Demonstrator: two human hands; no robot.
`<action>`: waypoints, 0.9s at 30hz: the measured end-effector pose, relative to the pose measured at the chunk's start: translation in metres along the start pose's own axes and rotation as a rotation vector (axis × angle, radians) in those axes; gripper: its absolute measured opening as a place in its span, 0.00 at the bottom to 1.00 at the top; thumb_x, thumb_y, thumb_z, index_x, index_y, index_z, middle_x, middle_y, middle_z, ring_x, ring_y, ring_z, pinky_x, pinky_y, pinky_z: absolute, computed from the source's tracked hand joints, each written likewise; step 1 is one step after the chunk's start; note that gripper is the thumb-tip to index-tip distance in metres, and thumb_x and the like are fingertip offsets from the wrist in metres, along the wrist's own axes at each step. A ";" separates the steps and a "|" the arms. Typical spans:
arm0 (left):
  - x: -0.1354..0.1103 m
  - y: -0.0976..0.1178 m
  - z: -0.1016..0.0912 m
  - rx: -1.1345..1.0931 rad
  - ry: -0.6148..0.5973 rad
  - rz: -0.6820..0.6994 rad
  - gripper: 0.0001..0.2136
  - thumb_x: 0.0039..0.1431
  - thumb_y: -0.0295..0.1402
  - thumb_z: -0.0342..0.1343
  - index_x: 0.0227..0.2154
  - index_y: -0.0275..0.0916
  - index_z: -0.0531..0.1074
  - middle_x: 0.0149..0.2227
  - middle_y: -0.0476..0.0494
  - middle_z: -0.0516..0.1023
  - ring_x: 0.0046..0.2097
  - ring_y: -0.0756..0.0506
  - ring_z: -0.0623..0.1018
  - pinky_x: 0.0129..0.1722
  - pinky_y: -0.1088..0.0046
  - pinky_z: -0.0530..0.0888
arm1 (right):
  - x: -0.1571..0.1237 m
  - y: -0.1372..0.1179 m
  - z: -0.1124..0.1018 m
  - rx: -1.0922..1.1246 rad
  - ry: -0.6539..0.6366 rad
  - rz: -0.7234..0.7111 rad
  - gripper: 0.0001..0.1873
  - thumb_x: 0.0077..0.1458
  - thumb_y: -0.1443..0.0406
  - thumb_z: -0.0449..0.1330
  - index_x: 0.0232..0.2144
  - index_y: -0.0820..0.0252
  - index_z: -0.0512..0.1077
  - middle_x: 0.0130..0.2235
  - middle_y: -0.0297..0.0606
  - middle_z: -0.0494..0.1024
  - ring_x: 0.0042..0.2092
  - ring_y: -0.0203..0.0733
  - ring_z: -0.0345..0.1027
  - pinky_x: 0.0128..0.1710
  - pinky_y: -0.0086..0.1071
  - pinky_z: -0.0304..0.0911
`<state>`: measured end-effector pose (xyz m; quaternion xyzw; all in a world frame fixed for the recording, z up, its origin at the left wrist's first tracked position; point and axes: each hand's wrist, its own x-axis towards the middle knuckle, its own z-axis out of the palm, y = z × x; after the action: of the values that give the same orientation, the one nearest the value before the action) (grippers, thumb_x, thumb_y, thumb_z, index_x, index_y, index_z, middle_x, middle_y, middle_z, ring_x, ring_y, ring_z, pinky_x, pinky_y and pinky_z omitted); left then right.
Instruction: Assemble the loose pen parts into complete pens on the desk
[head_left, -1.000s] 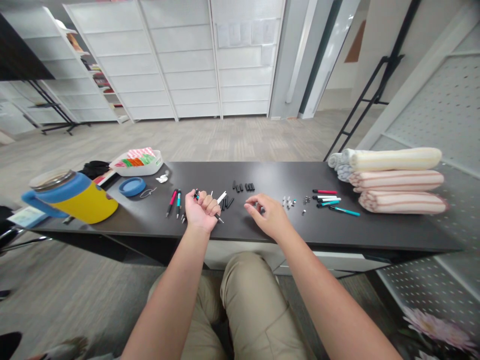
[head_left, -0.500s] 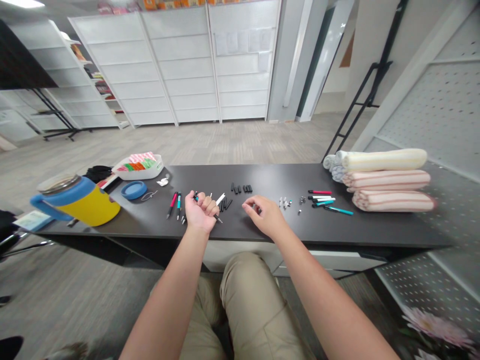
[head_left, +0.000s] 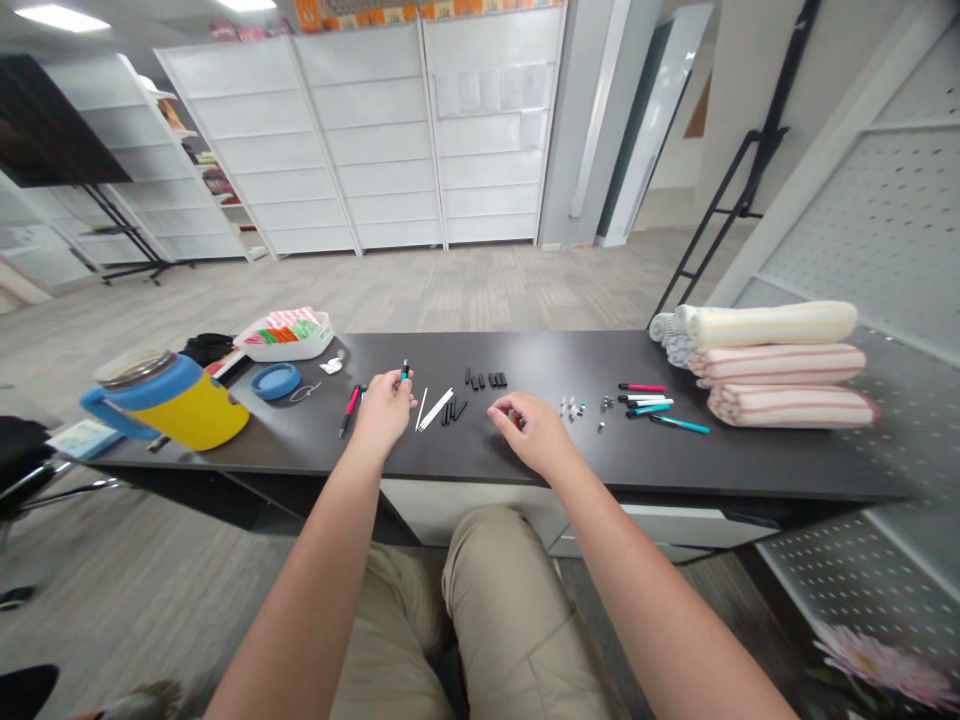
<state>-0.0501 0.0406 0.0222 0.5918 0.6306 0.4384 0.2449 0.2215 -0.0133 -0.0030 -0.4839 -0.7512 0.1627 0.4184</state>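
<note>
"What moved?"
"The left hand [head_left: 384, 410]. It was a fist with the palm up. Now it has turned over and gone a little toward nine o'clock."

"What does it hold?"
"A blue and black pen [head_left: 406, 371]. The fingers pinch it, and its top pokes up toward one o'clock."

"And the right hand [head_left: 526, 422]?"
"It stayed put, with its fingers curled. Nobody can tell if something is inside."

"What lies near them on the dark table [head_left: 525, 350]?"
"White sticks [head_left: 436, 412] at the left hand's three o'clock, and a red pen [head_left: 350, 407] at its nine. Thin black tubes [head_left: 460, 410] are at the right hand's nine, short black bits [head_left: 493, 380] near its ten, and tiny pale bits [head_left: 572, 410] near its three."
</note>
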 end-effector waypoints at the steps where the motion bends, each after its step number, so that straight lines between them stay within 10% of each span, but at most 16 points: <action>1: 0.001 0.000 -0.002 0.158 -0.010 0.033 0.11 0.69 0.33 0.52 0.48 0.39 0.76 0.46 0.40 0.78 0.39 0.47 0.81 0.43 0.70 0.77 | 0.000 0.000 0.000 -0.002 0.001 -0.003 0.10 0.69 0.58 0.59 0.38 0.54 0.77 0.36 0.34 0.79 0.34 0.39 0.70 0.37 0.34 0.61; 6: -0.007 0.008 -0.004 0.640 -0.009 0.101 0.12 0.70 0.36 0.52 0.48 0.38 0.77 0.46 0.35 0.83 0.50 0.36 0.81 0.50 0.63 0.73 | 0.001 0.001 0.000 -0.007 0.007 -0.018 0.09 0.69 0.58 0.59 0.37 0.54 0.76 0.35 0.34 0.79 0.34 0.39 0.69 0.38 0.34 0.61; 14: -0.006 0.008 -0.008 0.429 -0.025 -0.093 0.16 0.58 0.42 0.67 0.45 0.40 0.76 0.38 0.44 0.85 0.41 0.42 0.83 0.41 0.70 0.73 | 0.001 0.003 0.002 -0.015 0.013 -0.031 0.09 0.69 0.60 0.58 0.37 0.54 0.76 0.35 0.34 0.79 0.34 0.39 0.68 0.38 0.33 0.60; 27: 0.014 -0.006 -0.055 0.440 0.058 -0.123 0.12 0.60 0.40 0.61 0.41 0.39 0.81 0.37 0.42 0.86 0.39 0.42 0.84 0.37 0.70 0.73 | 0.001 0.004 0.002 -0.014 0.011 -0.031 0.09 0.70 0.61 0.57 0.37 0.55 0.76 0.36 0.35 0.78 0.34 0.39 0.68 0.38 0.33 0.60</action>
<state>-0.1014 0.0404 0.0475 0.5786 0.7527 0.2911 0.1180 0.2219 -0.0099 -0.0063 -0.4759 -0.7575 0.1483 0.4216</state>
